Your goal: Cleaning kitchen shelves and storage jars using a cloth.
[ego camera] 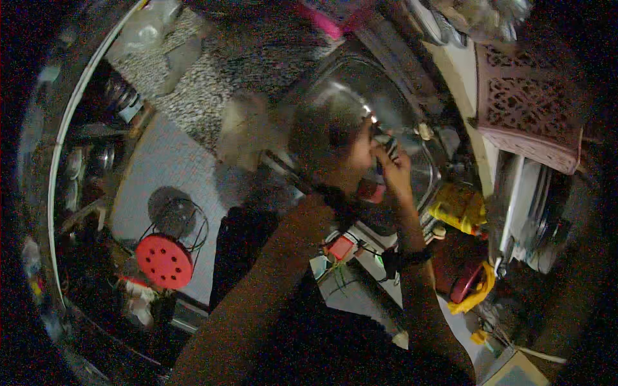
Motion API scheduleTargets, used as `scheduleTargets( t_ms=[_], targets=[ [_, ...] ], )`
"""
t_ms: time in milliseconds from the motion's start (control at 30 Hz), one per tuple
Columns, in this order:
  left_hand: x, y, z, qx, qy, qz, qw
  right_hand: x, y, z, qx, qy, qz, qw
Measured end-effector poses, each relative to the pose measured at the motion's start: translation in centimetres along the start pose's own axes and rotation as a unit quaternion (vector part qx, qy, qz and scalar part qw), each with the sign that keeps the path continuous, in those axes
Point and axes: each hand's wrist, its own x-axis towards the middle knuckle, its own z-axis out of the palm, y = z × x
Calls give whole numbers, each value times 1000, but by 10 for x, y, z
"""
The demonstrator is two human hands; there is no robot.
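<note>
My left hand (355,157) and my right hand (396,169) are close together over a shiny metal sink basin (400,101). Between their fingers is a small dark and silvery object (386,143), too blurred to name. The right fingers are closed on it; the left hand is at its side, and its exact grip is unclear. Just below the hands lies a small reddish block-like thing (371,190). A dark band circles my right wrist.
A yellow packet (458,210) lies right of the basin. Beyond it are a brownish openwork plastic basket (531,111) and a dark red container (467,284) with yellow material. At left, a red round-topped stool (164,260) stands on the floor (159,159).
</note>
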Motion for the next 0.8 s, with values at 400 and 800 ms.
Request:
scheduleTargets(
  t_ms=[400, 800],
  targets=[
    [-5, -23, -41, 6, -55, -2, 998, 61, 85, 38, -126, 103, -114, 980],
    [5, -28, -37, -115, -79, -72, 988, 44, 122, 35, -197, 173, -105, 959]
  ],
)
